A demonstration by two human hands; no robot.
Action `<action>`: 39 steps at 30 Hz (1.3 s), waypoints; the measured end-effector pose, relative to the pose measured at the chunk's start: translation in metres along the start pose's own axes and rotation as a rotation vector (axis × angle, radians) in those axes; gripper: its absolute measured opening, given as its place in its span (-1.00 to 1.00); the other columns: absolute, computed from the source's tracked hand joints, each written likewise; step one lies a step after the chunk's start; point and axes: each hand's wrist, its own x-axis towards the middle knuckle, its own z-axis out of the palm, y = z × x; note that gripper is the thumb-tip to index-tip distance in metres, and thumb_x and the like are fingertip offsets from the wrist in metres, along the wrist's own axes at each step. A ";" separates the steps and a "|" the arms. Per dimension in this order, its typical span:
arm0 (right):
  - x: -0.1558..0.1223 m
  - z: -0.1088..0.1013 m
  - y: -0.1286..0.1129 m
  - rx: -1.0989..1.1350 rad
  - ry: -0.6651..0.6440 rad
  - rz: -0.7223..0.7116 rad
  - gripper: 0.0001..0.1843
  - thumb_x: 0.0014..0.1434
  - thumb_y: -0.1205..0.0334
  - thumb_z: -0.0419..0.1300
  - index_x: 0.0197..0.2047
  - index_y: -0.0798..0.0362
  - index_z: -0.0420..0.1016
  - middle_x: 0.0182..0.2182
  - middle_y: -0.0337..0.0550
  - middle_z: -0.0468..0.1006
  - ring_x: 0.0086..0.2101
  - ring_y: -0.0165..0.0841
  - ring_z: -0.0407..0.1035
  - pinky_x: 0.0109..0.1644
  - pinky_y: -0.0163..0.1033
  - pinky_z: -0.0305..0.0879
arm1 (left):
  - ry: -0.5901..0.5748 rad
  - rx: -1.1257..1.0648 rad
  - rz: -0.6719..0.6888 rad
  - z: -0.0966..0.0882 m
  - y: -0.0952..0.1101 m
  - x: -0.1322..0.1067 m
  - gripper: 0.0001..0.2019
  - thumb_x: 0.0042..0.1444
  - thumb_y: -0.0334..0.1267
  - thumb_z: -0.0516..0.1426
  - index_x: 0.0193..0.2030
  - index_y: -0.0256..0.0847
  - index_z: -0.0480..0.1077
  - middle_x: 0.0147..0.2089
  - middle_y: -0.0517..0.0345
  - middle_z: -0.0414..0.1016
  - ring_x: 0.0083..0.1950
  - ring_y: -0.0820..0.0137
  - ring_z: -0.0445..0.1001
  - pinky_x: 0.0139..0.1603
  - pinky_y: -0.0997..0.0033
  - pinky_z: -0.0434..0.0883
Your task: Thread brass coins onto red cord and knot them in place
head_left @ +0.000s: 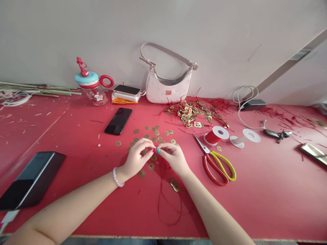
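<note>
My left hand [139,154] and my right hand [175,156] meet fingertip to fingertip over the red table. Both are closed in a pinch on a thin red cord [161,190], whose long end falls between them and loops on the table. What else may be between the fingertips is too small to make out. Several brass coins with centre holes [151,166] lie loose under and beyond the hands. A small overlapping group of coins [175,184] rests below my right hand. Scissors [216,160] with one red and one yellow handle lie open to the right.
Beyond stand a spool of red cord [216,136], a bare white spool [245,137] and a heap of corded coins [194,112]. A pink handbag [168,86] leans by the wall. Phones [118,121], a lidded cup [94,92] and a dark tablet-like device [32,180] are left.
</note>
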 end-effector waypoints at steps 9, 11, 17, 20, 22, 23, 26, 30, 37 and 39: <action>-0.002 0.000 -0.002 -0.038 -0.026 -0.004 -0.86 0.05 0.16 0.20 -0.39 0.06 0.50 -0.47 -0.24 0.47 -0.43 -0.46 0.33 -0.30 -0.34 0.26 | -0.014 0.010 0.003 -0.001 -0.001 -0.001 -0.93 0.11 -0.41 0.10 -0.27 -0.19 0.37 -0.26 0.13 0.37 -0.22 0.46 0.40 -0.21 0.44 0.39; -0.002 0.000 -0.002 -0.037 -0.028 0.002 -0.85 0.04 0.16 0.21 -0.40 0.07 0.49 -0.47 -0.24 0.47 -0.42 -0.46 0.33 -0.29 -0.34 0.27 | -0.017 0.014 0.005 -0.001 -0.001 -0.001 -0.92 0.11 -0.41 0.10 -0.26 -0.19 0.37 -0.26 0.13 0.37 -0.22 0.46 0.40 -0.22 0.44 0.40; -0.001 -0.001 -0.002 -0.027 -0.042 0.032 -0.84 0.04 0.15 0.20 -0.34 0.06 0.51 -0.39 -0.21 0.52 -0.37 -0.44 0.37 -0.22 -0.31 0.30 | -0.013 0.019 0.020 0.000 -0.002 -0.002 -0.91 0.11 -0.42 0.10 -0.26 -0.18 0.38 -0.25 0.14 0.36 -0.23 0.47 0.40 -0.22 0.44 0.40; -0.001 -0.002 -0.001 -0.027 -0.067 0.046 -0.81 0.04 0.14 0.20 -0.31 0.06 0.52 -0.36 -0.18 0.54 -0.33 -0.41 0.40 -0.18 -0.28 0.32 | -0.013 0.025 0.022 0.000 -0.002 -0.001 -0.91 0.11 -0.42 0.10 -0.26 -0.19 0.38 -0.26 0.13 0.36 -0.24 0.47 0.40 -0.23 0.43 0.40; -0.001 -0.002 0.000 -0.041 -0.075 0.046 -0.81 0.04 0.14 0.20 -0.30 0.06 0.52 -0.35 -0.17 0.55 -0.32 -0.39 0.41 -0.17 -0.26 0.32 | -0.016 0.031 0.023 0.000 -0.002 -0.001 -0.92 0.11 -0.42 0.09 -0.27 -0.19 0.38 -0.26 0.13 0.36 -0.24 0.47 0.41 -0.23 0.43 0.41; -0.001 -0.002 0.000 -0.052 -0.071 0.042 -0.81 0.04 0.14 0.20 -0.30 0.06 0.52 -0.35 -0.17 0.55 -0.33 -0.39 0.41 -0.17 -0.26 0.33 | -0.016 0.035 0.024 0.000 -0.001 -0.001 -0.92 0.11 -0.41 0.09 -0.27 -0.19 0.38 -0.26 0.13 0.36 -0.24 0.47 0.41 -0.24 0.43 0.41; -0.001 -0.002 0.000 -0.098 -0.054 0.025 -0.80 0.03 0.13 0.20 -0.32 0.07 0.52 -0.37 -0.16 0.55 -0.34 -0.38 0.41 -0.19 -0.25 0.33 | -0.017 0.049 0.025 0.000 -0.001 -0.001 -0.92 0.11 -0.40 0.10 -0.28 -0.19 0.39 -0.27 0.12 0.37 -0.25 0.46 0.41 -0.26 0.43 0.41; -0.002 -0.002 -0.002 -0.191 -0.030 0.011 -0.79 0.04 0.12 0.18 -0.33 0.07 0.52 -0.37 -0.15 0.56 -0.35 -0.36 0.41 -0.20 -0.25 0.32 | -0.004 0.056 0.035 -0.001 -0.002 -0.001 -0.91 0.10 -0.41 0.11 -0.29 -0.19 0.42 -0.27 0.12 0.37 -0.26 0.46 0.41 -0.28 0.45 0.41; -0.004 -0.002 0.001 -0.274 0.037 -0.024 -0.83 0.07 0.17 0.13 -0.37 0.06 0.51 -0.40 -0.20 0.55 -0.39 -0.41 0.38 -0.23 -0.29 0.29 | 0.003 0.031 0.072 -0.001 -0.004 -0.001 -0.89 0.11 -0.42 0.10 -0.28 -0.18 0.45 -0.28 0.13 0.37 -0.27 0.47 0.41 -0.27 0.44 0.41; -0.003 -0.002 0.003 -0.272 0.044 -0.052 -0.84 0.07 0.19 0.12 -0.37 0.06 0.48 -0.42 -0.21 0.53 -0.41 -0.43 0.36 -0.25 -0.31 0.28 | -0.002 0.037 0.056 -0.002 -0.004 -0.001 -0.88 0.11 -0.41 0.09 -0.28 -0.19 0.45 -0.28 0.12 0.38 -0.26 0.46 0.41 -0.27 0.44 0.41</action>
